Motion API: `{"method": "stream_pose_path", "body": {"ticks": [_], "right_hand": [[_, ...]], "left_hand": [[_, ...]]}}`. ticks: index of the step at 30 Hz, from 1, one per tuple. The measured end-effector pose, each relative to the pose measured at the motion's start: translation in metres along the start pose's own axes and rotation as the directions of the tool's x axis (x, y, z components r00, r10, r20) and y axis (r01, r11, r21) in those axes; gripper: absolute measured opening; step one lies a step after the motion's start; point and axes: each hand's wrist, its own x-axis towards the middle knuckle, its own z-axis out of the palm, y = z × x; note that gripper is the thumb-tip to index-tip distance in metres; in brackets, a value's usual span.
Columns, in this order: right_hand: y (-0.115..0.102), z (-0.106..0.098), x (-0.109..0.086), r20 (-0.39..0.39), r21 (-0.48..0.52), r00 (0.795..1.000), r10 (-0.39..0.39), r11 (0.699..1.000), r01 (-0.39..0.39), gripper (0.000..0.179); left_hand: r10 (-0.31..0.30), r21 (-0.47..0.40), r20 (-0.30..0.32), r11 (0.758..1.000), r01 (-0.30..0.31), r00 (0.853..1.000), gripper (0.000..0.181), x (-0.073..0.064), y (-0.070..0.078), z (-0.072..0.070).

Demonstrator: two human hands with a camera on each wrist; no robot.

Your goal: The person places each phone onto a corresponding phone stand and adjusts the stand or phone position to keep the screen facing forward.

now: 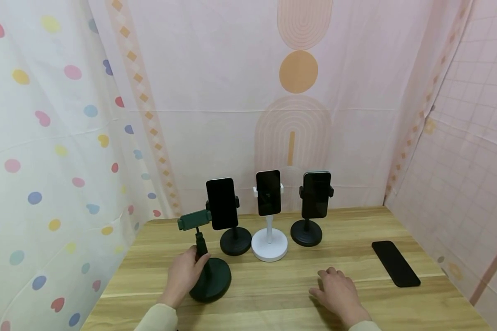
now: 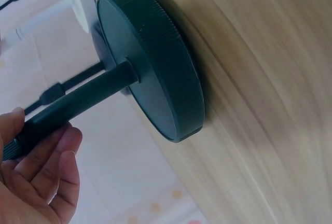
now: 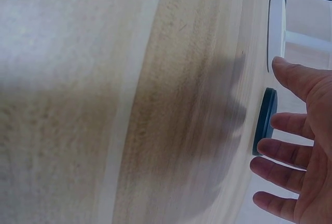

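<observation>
My left hand (image 1: 184,275) grips the stem of a dark green phone stand (image 1: 212,284), thumb on one side and fingers round the other. Its clamp (image 1: 195,219) at the top carries no phone. The left wrist view shows the round green base (image 2: 155,63) close over the wood, with a shadow beside it. My right hand (image 1: 337,294) hovers low over the table front, fingers spread and relaxed, holding nothing. To its right a loose black phone (image 1: 395,264) lies flat.
Behind my hands stand a black stand (image 1: 236,242) at left, a white stand (image 1: 270,245) in the middle and another black stand (image 1: 306,233) at right, each holding an upright phone. Curtains border the wooden table (image 1: 265,299) at the back and sides.
</observation>
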Motion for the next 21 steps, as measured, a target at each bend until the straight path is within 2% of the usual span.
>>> {"method": "stream_pose_path", "body": {"ticks": [10,15,21], "right_hand": [[-0.002,0.000,0.000,-0.017,0.006,1.000,-0.007,1.000,0.007,0.051],[-0.002,0.001,0.000,-0.022,0.003,1.000,-0.009,1.000,0.009,0.050],[-0.001,0.001,-0.001,-0.017,0.010,1.000,0.001,1.000,-0.001,0.050]], "left_hand": [[0.057,-0.058,0.015,0.997,-0.056,0.998,0.022,0.000,0.026,0.019],[0.089,-0.070,0.011,0.994,-0.088,0.996,0.023,0.001,0.035,0.027],[0.102,-0.112,0.027,0.989,-0.099,0.994,0.022,0.003,0.044,0.037]]}}
